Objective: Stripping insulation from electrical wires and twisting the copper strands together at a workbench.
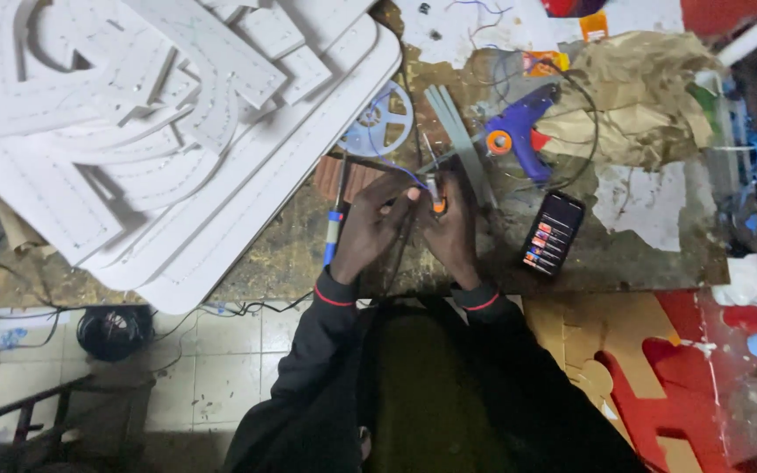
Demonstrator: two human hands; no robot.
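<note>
Fingers of the right hand are clamped around a small tool with an orange grip, pinching it near the middle of the workbench, just in front of the person's chest. That tool is short and slim, its long axis running roughly away from the body, and its narrow metal tip points toward the far side of the bench. The left hand sits just beside it, fingers curled together and pinching a thin blue wire that arcs away toward a pale plastic reel with spokes. The two hands nearly touch at the fingertips. Beside the left wrist lies a thin pen-like iron with a blue handle, its length also running away from the body, with the handle nearer the person. To the right, a dark phone with a lit screen lies flat and tilted on the scuffed, stained bench top. Farther back rests a purple glue gun with an orange trigger, next to crumpled brown paper. Grey flat strips lie slanted between the reel and the glue gun. Large white foam-like panels, smooth and cut into curved shapes, overlap in a heap over the bench's left part.
</note>
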